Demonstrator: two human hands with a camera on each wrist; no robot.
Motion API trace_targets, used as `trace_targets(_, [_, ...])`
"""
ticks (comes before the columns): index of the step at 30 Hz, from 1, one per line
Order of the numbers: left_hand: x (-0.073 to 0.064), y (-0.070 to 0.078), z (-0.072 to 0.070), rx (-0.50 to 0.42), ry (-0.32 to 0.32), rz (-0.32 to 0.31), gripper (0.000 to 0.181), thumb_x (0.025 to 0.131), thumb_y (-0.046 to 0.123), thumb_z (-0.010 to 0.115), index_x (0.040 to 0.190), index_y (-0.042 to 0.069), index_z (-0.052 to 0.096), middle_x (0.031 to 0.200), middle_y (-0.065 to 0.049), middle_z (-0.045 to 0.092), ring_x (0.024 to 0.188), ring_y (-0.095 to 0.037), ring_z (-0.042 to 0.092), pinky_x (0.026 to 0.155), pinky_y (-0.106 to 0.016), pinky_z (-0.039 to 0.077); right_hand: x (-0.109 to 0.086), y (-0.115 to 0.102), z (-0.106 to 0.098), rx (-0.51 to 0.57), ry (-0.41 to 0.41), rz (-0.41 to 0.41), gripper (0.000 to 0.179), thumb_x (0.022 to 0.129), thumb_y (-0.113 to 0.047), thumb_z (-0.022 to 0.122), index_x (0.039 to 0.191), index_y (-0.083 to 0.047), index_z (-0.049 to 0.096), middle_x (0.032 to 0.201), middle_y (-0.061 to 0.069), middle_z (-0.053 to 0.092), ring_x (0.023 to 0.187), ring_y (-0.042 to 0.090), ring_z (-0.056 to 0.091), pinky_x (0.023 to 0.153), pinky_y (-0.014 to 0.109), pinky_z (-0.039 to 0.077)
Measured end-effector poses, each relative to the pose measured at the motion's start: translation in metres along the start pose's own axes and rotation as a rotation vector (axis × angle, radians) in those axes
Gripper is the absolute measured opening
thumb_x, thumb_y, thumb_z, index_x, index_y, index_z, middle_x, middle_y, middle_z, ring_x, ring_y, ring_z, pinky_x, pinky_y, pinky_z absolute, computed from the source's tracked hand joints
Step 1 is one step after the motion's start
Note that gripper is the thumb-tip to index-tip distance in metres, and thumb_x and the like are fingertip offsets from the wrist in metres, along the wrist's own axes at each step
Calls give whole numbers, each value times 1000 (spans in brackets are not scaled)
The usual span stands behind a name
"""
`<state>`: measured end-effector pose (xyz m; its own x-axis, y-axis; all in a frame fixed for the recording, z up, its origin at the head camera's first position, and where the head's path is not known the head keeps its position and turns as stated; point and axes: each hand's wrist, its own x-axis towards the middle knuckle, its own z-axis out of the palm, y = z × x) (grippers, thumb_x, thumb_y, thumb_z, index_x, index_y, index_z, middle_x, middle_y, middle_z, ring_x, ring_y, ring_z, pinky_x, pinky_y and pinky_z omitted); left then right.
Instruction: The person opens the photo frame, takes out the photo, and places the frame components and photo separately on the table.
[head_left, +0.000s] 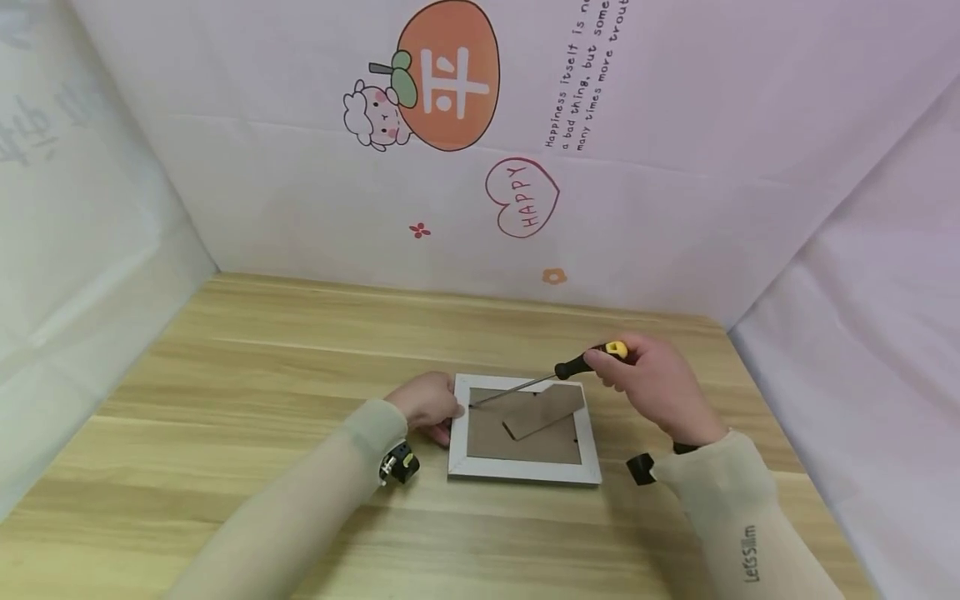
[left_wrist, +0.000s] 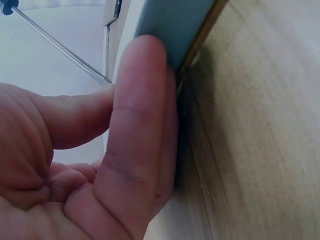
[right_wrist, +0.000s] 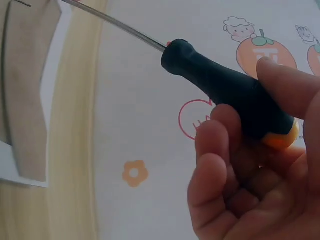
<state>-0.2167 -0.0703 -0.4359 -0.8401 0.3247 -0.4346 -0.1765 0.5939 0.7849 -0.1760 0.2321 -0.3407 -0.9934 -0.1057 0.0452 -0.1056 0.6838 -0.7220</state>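
A white picture frame point(head_left: 517, 470) lies face down on the wooden table, its brown backing board point(head_left: 491, 440) and brown stand leg point(head_left: 551, 410) facing up. My left hand point(head_left: 426, 402) grips the frame's left border. In the left wrist view the thumb point(left_wrist: 82, 117) meets its upper face while fingers point(left_wrist: 135, 125) press along its side. Between the fingers and thumb of my right hand point(head_left: 663, 387) is a screwdriver point(right_wrist: 225, 82) with a black and yellow handle. Its shaft slants down left across the board, and the tip is at the inner left border, beside my left thumb.
Around the frame is the light wooden tabletop point(head_left: 300, 358). A white printed cloth point(head_left: 315, 200) rises behind the table's back edge, with more white cloth at the left and right sides. Small black cameras point(head_left: 401, 463) sit on both wrists.
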Motion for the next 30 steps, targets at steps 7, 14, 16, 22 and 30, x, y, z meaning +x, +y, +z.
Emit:
trace_targets(7, [2, 0, -2, -12, -7, -20, 6, 95, -1, 60, 94, -3, 55, 83, -20, 61, 58, -24, 65, 55, -32, 59, 0, 6, -11, 19, 59, -21, 46, 94, -53, 63, 90, -7, 64, 79, 10, 64, 73, 27, 58, 62, 34, 47])
trace_targets(14, [2, -1, -1, -23, -12, -19, 6, 96, 0, 60, 95, -2, 55, 85, -20, 60, 60, -25, 65, 56, -32, 59, -10, 35, -18, -281, -242, -67, 33, 91, -50, 69, 105, -20, 69, 86, -3, 66, 77, 18, 60, 64, 38, 48])
trace_targets(16, [2, -1, -1, -23, -10, -19, 6, 96, 0, 61, 95, -2, 55, 85, -20, 60, 60, -25, 65, 56, -31, 59, -15, 45, -13, -345, -329, -101, 28, 89, -44, 74, 106, -22, 68, 86, -8, 66, 77, 14, 59, 68, 38, 48])
trace_targets(22, [2, -2, -1, -34, -6, -26, 7, 95, 0, 61, 95, -3, 55, 85, -20, 61, 59, -25, 64, 55, -32, 59, -31, 74, 3, -455, -375, -194, 11, 88, -25, 76, 94, -25, 66, 75, -14, 58, 67, 7, 51, 63, 33, 44])
trace_targets(30, [3, -2, -1, -34, -9, -21, 7, 95, 0, 61, 95, -3, 55, 84, -20, 61, 60, -25, 65, 56, -32, 59, -47, 84, 9, -594, -277, -278, 15, 89, -17, 76, 103, -20, 71, 85, -10, 56, 74, 8, 53, 67, 36, 50])
